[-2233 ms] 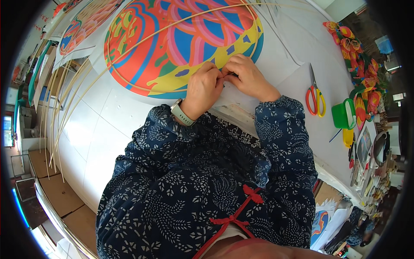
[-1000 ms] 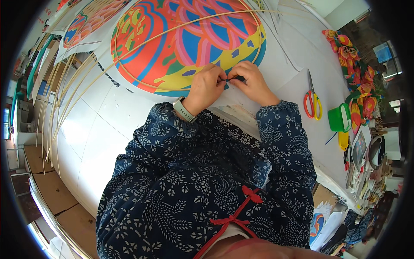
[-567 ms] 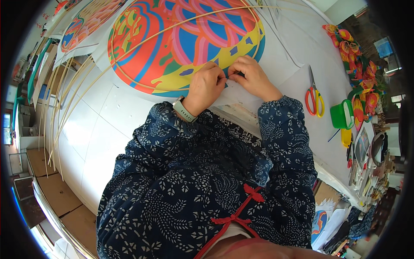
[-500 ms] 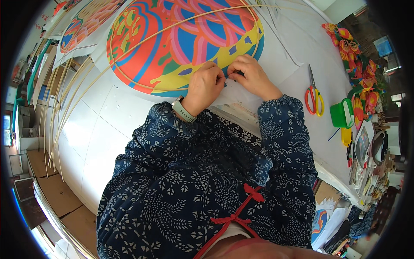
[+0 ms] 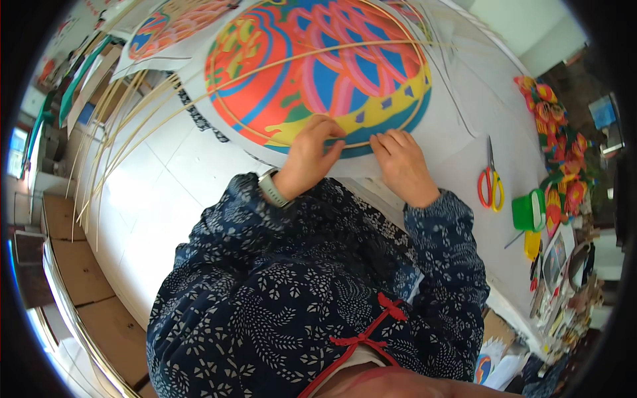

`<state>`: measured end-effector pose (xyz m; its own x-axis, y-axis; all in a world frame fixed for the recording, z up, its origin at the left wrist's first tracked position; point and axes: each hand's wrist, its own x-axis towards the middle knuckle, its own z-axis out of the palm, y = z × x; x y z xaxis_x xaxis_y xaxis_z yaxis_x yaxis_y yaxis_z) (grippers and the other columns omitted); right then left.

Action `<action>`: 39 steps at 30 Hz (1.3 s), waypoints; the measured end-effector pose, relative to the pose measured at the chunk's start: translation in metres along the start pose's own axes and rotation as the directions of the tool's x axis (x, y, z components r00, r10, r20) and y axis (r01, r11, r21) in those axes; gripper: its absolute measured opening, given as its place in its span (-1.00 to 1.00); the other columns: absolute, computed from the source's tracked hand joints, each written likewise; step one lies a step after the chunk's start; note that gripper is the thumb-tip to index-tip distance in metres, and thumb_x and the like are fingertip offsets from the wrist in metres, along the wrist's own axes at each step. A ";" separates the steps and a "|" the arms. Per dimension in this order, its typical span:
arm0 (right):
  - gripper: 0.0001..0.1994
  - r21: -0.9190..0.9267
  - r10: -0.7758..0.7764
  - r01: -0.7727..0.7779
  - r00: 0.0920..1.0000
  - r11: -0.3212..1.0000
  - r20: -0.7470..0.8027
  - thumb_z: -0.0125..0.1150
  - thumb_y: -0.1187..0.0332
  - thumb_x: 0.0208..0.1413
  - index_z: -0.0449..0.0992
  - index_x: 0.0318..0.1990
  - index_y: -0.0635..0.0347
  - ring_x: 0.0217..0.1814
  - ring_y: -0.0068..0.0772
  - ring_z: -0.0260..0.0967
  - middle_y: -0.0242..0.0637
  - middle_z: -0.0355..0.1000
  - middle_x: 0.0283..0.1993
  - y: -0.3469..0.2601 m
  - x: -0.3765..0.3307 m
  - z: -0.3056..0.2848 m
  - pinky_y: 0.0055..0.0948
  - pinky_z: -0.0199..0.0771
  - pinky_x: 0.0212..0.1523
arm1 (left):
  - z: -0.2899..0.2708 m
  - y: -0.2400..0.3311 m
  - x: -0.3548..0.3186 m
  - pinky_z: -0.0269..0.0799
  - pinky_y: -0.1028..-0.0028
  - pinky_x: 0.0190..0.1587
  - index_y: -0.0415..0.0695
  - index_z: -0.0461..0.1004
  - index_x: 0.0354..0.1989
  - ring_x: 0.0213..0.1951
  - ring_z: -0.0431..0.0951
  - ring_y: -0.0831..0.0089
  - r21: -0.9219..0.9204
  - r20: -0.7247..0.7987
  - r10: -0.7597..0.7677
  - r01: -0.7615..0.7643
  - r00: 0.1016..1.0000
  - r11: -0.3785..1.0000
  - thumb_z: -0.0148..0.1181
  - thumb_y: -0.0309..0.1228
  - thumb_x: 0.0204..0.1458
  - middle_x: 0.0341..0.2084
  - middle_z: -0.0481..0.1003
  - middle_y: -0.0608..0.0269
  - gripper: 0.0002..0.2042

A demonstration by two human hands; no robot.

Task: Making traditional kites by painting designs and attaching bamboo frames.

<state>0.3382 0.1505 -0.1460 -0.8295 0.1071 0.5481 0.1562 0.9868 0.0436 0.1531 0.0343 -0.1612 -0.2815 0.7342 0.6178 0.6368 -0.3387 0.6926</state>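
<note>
Both hands are pressed flat on the near edge of the big painted paper disc (image 5: 318, 66), which lies on the white counter (image 5: 166, 186). Left hand (image 5: 310, 154) and right hand (image 5: 401, 162) have fingers spread open, gripping nothing, fingertips on the thin bamboo hoop (image 5: 371, 142) running along the disc's yellow border. Red-and-yellow scissors (image 5: 491, 182) sit right of the disc, loose bamboo strips (image 5: 113, 146) to its left.

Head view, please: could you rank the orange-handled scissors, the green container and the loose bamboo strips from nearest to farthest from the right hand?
From the right hand:
1. Orange-handled scissors, just to its right on the white table.
2. Green container, farther right, beyond the scissors.
3. Loose bamboo strips, far left, past the left hand.
</note>
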 end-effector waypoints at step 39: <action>-0.75 0.748 0.795 -0.318 0.414 0.583 -0.444 -0.02 0.45 0.31 0.52 0.03 0.26 -0.09 -0.58 0.37 -0.33 0.49 -0.19 0.115 -0.090 -0.003 -0.57 0.30 0.06 | -0.326 0.074 -0.051 0.40 0.55 -0.44 -0.31 0.57 -0.25 -0.52 0.47 0.53 0.754 -0.107 -0.041 0.108 0.993 0.648 0.16 -0.52 0.13 -0.49 0.56 0.17 -0.87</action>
<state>0.4321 0.2541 -0.1882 0.0191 0.7748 0.6319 -0.0462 0.6321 -0.7735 -0.0195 -0.2199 -0.0199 -0.3823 0.6801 0.6255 0.9236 0.3034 0.2345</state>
